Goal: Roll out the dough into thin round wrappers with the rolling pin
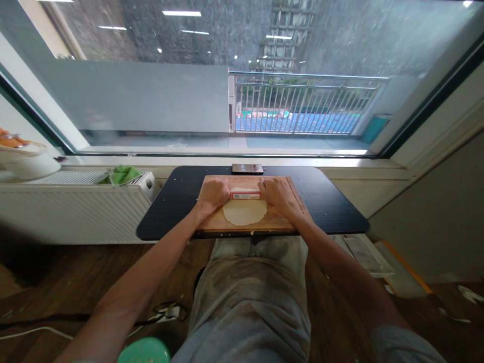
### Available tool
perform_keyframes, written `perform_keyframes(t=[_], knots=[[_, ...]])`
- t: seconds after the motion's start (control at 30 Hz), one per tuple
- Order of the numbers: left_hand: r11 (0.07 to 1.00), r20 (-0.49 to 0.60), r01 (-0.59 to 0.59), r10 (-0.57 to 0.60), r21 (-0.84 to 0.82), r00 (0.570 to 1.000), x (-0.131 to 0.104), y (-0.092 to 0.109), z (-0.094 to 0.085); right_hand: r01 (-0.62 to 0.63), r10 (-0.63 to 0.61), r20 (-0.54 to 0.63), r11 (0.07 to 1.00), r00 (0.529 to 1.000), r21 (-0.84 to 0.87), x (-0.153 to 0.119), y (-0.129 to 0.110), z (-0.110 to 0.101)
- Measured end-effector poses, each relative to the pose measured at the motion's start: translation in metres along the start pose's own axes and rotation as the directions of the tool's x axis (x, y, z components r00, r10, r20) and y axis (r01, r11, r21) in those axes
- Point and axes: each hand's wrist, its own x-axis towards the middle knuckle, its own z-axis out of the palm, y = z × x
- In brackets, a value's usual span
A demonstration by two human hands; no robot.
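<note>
A rolling pin (245, 195) with a red-edged white label lies across a flattened, rounded sheet of pale dough (244, 212). My left hand (215, 192) is closed round the pin's left end, and my right hand (275, 192) grips the right end. Most of both ends is hidden under the fingers. The dough spreads from beneath the pin toward me on a wooden cutting board (212, 226). This board rests on a small black table (333, 212). Beyond its far edge lies a phone-like flat object (247, 169).
A wide window (242, 141) stands behind the table. Left of it is a white radiator (75, 206) with a green cloth (124, 175) on top. Cables and a power strip (168, 313) lie on the floor beside a green round object (144, 351). Flat panels (365, 252) sit low at the right.
</note>
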Motion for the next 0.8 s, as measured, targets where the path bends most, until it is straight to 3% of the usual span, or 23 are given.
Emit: perform_keyframes(t=[0.1, 0.27, 0.4, 0.57, 0.8], knots=[[1.0, -0.007, 0.026, -0.026, -0.002, 1.0, 0.014, -0.001, 0.002, -0.036, 0.036, -0.015, 0.999, 0.999, -0.011, 0.012, 0.002, 0.002], [1.0, 0.048, -0.002, 0.002, -0.006, 0.999, 0.02, -0.001, 0.0, 0.044, -0.043, 0.021, 0.999, 0.999, -0.017, 0.023, 0.008, 0.017], [1.0, 0.042, 0.001, 0.0, -0.017, 0.999, 0.007, 0.002, -0.003, 0.079, -0.079, 0.009, 0.997, 0.997, 0.01, 0.023, 0.012, 0.024], [0.999, 0.057, 0.036, -0.035, -0.02, 0.998, -0.016, 0.007, -0.009, 0.131, -0.13, 0.057, 0.991, 0.99, -0.001, 0.004, 0.007, 0.016], [1.0, 0.049, 0.008, -0.008, 0.004, 0.999, -0.046, 0.011, -0.014, 0.055, -0.056, 0.012, 0.997, 0.998, 0.045, -0.035, 0.0, 0.01]])
